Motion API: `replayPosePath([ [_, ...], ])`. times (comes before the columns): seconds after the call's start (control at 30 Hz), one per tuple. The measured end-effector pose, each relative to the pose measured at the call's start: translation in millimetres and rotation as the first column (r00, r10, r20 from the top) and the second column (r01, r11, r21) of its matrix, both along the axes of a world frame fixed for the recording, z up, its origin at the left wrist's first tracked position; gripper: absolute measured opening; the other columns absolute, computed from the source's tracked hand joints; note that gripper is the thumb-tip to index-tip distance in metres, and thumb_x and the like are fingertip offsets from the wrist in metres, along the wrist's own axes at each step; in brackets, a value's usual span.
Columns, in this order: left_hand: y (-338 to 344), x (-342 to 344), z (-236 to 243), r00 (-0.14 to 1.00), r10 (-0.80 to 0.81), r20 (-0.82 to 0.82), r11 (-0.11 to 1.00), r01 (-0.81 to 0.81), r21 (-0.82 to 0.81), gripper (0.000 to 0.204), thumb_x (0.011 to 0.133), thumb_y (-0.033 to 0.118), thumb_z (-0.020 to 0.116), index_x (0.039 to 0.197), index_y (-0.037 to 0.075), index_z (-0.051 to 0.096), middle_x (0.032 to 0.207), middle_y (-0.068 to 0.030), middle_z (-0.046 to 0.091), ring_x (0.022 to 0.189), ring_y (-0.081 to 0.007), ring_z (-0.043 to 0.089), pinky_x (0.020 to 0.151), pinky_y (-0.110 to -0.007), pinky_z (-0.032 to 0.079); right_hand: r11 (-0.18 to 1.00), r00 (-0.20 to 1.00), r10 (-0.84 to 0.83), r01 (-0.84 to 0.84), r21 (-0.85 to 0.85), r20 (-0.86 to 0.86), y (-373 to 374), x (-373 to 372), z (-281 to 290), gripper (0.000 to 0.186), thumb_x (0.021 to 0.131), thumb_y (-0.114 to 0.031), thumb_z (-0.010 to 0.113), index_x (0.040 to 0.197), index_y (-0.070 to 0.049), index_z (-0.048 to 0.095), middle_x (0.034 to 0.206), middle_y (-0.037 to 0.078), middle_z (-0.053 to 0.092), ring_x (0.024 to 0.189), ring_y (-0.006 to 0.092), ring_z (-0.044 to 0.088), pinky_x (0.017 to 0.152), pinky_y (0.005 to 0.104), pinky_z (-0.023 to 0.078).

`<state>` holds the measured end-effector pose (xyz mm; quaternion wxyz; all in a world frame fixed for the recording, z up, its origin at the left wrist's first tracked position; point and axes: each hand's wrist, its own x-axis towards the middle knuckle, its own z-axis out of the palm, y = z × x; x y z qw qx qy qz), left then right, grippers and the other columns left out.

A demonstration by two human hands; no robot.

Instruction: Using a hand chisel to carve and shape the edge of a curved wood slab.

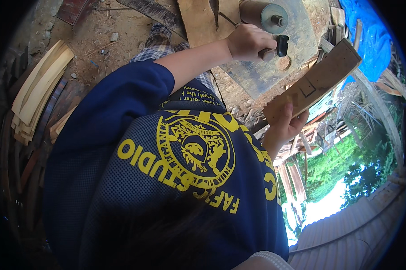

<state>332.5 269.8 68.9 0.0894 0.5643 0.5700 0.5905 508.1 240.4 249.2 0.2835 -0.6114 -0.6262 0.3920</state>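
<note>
I look down over my own dark blue shirt [135, 180] with its yellow print. My left hand [247, 41] reaches forward and is closed around a short grey handle with a black end [280, 45], just below a metal cylinder with a spindle [263, 14]. My right hand [285, 127] holds a flat wooden board [317, 78] by its lower end. The board is tilted up to the right and has pencil lines drawn on its face. Both hands are over a worn, dusty work surface [261, 76].
Thin curved wooden strips [36, 90] lie stacked at the left on dirt ground. Planks [203, 18] lie at the top, and a blue tarp [369, 40] sits at the upper right. Scrap timber, green plants [342, 166] and a corrugated roof [351, 234] fill the right side.
</note>
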Motion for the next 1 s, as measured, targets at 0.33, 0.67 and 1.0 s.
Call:
replayPosePath([
  [0.33,-27,34,-6,0.962,-0.272,0.030,0.959,0.274,-0.070,0.026,0.063,0.015,0.077,0.085,0.016,0.064,0.081,0.0012,0.068,0.072,-0.0221,0.067,0.066,-0.034,0.053,0.999,0.999,-0.037,0.037,0.000,0.019,-3,15,-9,0.038,0.099,-0.017,0.061,0.130,-0.001,0.047,0.108,0.011,0.066,0.090,0.0177,0.067,0.076,0.0317,0.057],
  [0.67,-15,46,-4,0.992,-0.109,0.068,0.994,0.111,-0.019,0.021,0.067,0.015,0.075,0.084,0.016,0.063,0.075,-0.0002,0.065,0.069,-0.0223,0.066,0.062,-0.033,0.051,0.991,0.963,-0.112,0.128,0.049,-0.247,-19,34,-8,0.052,0.095,-0.020,0.066,0.137,-0.004,0.040,0.115,0.012,0.058,0.093,0.0210,0.063,0.075,0.0330,0.057],
  [1.0,-5,60,-1,0.997,0.068,0.025,0.997,-0.066,-0.048,0.017,0.069,0.015,0.076,0.080,0.017,0.063,0.074,-0.0002,0.066,0.065,-0.0227,0.065,0.061,-0.033,0.051,0.971,0.840,-0.122,0.211,0.110,-0.529,-15,60,14,0.066,0.094,-0.040,0.062,0.142,-0.009,0.031,0.102,0.022,0.058,0.077,0.0286,0.062,0.068,0.0420,0.056],
])
